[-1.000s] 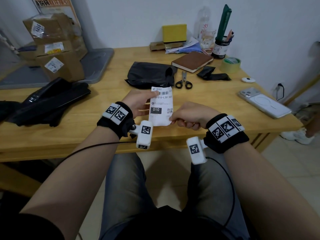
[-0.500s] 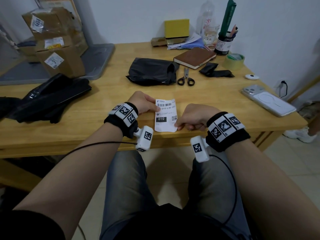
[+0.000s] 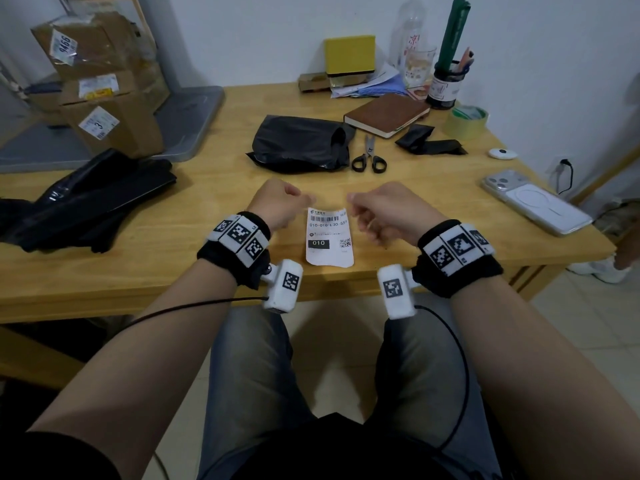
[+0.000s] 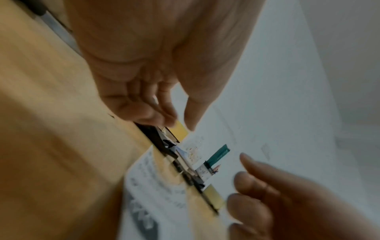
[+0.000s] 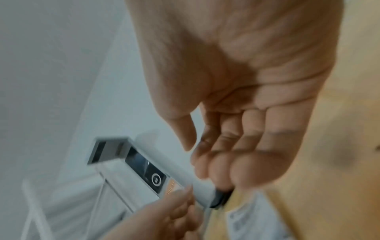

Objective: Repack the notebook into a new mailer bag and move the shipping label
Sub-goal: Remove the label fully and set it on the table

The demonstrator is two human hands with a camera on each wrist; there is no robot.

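The white shipping label lies flat, print up, near the table's front edge. My left hand hovers just left of its top corner and my right hand just right of it. Both have loosely curled fingers and hold nothing. In the left wrist view my left hand shows a gap between thumb and fingers, above the blurred label. My right hand is likewise empty. The brown notebook lies bare at the back. A crumpled black mailer bag lies mid-table.
Scissors lie right of the crumpled bag, with black plastic scraps and a tape roll beyond. A phone is at the right edge. A pile of black mailer bags lies left, cardboard boxes behind.
Both hands held the label by its edges before. It now lies on the table, and the hands have let go and drawn slightly apart.
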